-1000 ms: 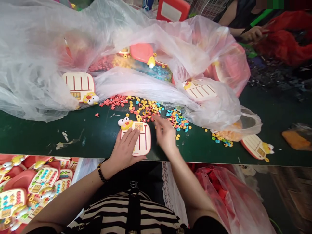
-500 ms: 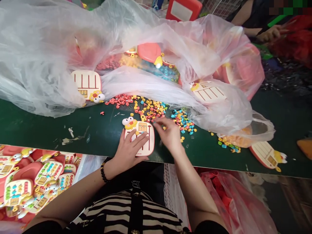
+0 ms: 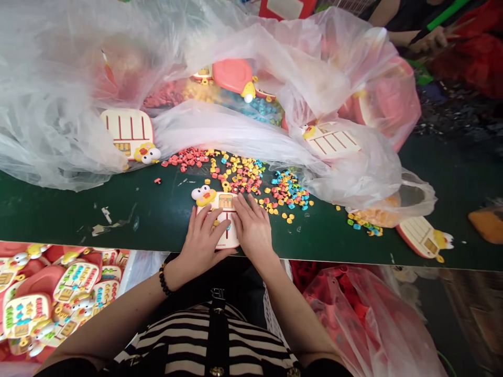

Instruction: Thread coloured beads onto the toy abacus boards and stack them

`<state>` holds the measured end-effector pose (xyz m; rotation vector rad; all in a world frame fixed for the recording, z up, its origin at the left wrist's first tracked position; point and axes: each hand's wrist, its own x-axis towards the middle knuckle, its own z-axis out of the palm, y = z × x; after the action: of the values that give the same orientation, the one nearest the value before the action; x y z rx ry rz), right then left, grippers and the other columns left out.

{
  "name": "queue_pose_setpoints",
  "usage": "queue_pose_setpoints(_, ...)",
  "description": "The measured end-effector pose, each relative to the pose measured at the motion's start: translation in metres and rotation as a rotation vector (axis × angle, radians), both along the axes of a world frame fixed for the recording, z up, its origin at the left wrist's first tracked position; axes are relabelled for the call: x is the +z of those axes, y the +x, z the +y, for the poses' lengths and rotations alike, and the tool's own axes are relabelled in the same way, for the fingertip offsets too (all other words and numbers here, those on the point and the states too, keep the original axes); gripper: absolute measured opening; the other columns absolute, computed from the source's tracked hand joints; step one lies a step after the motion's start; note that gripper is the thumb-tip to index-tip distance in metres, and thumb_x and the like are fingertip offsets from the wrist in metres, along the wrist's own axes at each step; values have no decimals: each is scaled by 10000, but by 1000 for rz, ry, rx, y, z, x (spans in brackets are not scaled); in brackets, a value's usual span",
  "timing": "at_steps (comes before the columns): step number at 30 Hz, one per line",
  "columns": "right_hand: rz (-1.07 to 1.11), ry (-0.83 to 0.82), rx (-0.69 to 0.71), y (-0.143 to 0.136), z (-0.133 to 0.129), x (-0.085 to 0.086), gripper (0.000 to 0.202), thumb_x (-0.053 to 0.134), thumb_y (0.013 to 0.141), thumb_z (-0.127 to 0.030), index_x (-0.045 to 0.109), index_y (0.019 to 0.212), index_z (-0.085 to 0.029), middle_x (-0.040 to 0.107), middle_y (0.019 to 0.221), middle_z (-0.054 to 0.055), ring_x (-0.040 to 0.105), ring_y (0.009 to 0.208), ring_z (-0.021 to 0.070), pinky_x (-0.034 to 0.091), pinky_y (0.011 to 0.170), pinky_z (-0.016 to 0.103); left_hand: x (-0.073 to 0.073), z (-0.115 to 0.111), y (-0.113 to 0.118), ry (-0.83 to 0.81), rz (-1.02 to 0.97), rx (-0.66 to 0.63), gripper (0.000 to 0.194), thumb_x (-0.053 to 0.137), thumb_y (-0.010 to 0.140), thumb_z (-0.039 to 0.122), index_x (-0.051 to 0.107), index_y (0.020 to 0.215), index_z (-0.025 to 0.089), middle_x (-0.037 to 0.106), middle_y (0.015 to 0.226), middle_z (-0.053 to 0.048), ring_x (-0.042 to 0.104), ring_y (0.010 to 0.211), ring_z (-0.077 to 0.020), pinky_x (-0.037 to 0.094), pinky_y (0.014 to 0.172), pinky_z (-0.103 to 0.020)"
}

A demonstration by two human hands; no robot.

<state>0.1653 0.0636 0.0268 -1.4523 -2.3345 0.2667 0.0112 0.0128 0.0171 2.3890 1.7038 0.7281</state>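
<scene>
A cream toy board [image 3: 232, 240] with a red rim, dark slots and a yellow duck head [image 3: 204, 195] lies flat at the table's front edge. My left hand [image 3: 202, 235] rests across its left side, fingers over the face and thumb along the near edge, holding it. Beside those fingertips show a small yellow piece [image 3: 216, 223] and a blue piece [image 3: 228, 226]. My right hand [image 3: 253, 225] covers the board's right side, fingers close together and tips near the small picture window. Whatever lies under them is hidden.
Loose red, yellow and blue pieces [image 3: 243, 175] spread just beyond the board. Clear plastic bags [image 3: 236, 125] with more parts line the back. Other slotted boards [image 3: 129, 125] lie around. Filled boards [image 3: 76, 280] are heaped at lower left. A co-worker's hand [image 3: 434, 39] shows at upper right.
My right hand has moved left from the edge of the loose pieces onto the board's right side. My left hand stays on the board. The view has shifted slightly.
</scene>
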Motion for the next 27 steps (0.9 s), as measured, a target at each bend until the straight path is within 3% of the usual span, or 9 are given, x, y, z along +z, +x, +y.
queue_pose_setpoints(4,59,-45,47,-7,-24,2,417,417,950,-220,518,1354,-222,564,1376,75,389,1382,252,396,1055,450,-2,-1,1,-8,-4,-7,422,570,849,411,571,1178,148,459,1423,-172,249,1414,-361,233,1128,-576)
queue_pose_setpoints(6,142,-52,92,1,-22,6,394,418,944,-214,554,1313,-222,617,1313,72,472,1317,227,432,1026,414,-3,-1,0,-11,1,-15,477,575,846,414,542,1223,123,461,1427,-182,226,1428,-358,220,1133,-576)
queue_pose_setpoints(8,242,6,-9,20,-7,9,332,426,944,-229,631,1204,-211,688,1185,81,603,1143,202,480,959,367,-2,-1,-2,-23,20,-28,573,591,840,448,497,1295,111,438,1451,-181,182,1443,-366,204,1135,-587)
queue_pose_setpoints(11,235,155,-338,61,28,11,278,445,928,-261,702,1004,-191,731,994,107,655,942,233,506,870,398,2,0,-5,-64,68,-51,676,609,824,491,440,1377,141,391,1493,-153,137,1447,-397,157,1120,-647)
queue_pose_setpoints(14,98,127,-437,94,52,6,222,506,869,-279,707,868,-184,719,861,115,643,808,253,510,760,403,7,3,-6,-71,100,-67,724,611,808,545,423,1404,179,398,1491,-135,172,1431,-424,61,1087,-725)
queue_pose_setpoints(17,44,77,-457,108,57,-1,186,538,830,-296,682,862,-182,695,839,112,615,721,233,493,677,371,8,7,-4,-45,92,-93,676,598,817,557,470,1370,191,462,1447,-135,268,1405,-405,31,1090,-726)
queue_pose_setpoints(22,229,91,-507,96,47,5,209,516,857,-315,637,953,-175,697,855,91,629,728,209,511,695,353,2,9,-4,-23,49,-107,501,615,817,534,611,1191,201,578,1333,-129,377,1358,-358,113,1129,-660)
queue_pose_setpoints(27,514,3,-304,43,44,20,159,551,868,-319,664,892,-210,710,900,49,659,792,176,536,766,318,0,7,-6,10,27,-105,467,642,798,534,638,1121,197,622,1269,-118,413,1326,-358,136,1133,-649)
